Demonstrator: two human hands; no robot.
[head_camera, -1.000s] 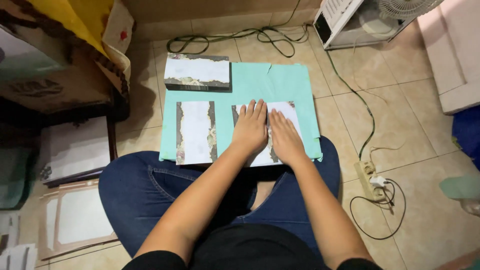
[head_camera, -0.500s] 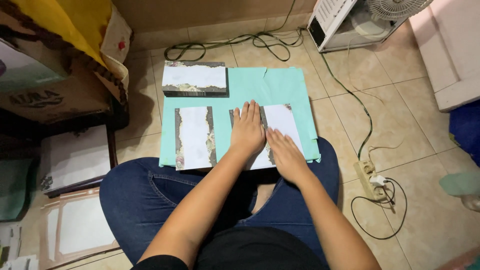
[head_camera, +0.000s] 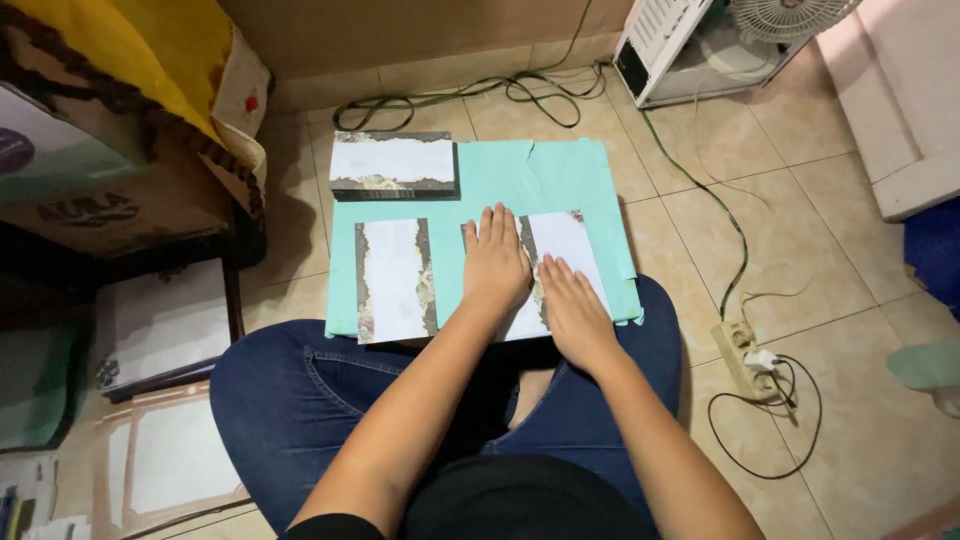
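Teal paper lay flat on the tiled floor before the seated person's knees. On it sat three decorated cards: one across the top left corner, one upright at the left, and one at the right under both hands. Left hand lay palm-down on that right card, fingers together and flat; right hand pressed just beside it, nearer the body, fingers slightly spread. Judging by this, two cards looked set down and the third was being smoothed. Cables trailed beyond the paper.
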